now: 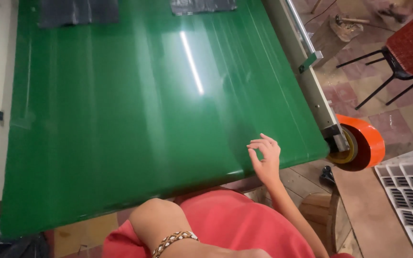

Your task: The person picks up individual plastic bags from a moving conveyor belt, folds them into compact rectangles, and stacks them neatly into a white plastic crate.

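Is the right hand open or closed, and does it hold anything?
Open and empty: the right hand hovers with loosely curled fingers over the green belt's near edge.

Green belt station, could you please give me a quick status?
Right hand open, fingers curled over green belt near edge. Left hand out of view. Two dark sheets at far end.

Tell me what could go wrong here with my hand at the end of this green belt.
Your right hand hangs over the near edge of the green belt; if the belt runs, fingers could be drawn under where it turns. The orange roller beside it is another possible pinch point. Dark sheets lie at the far end.
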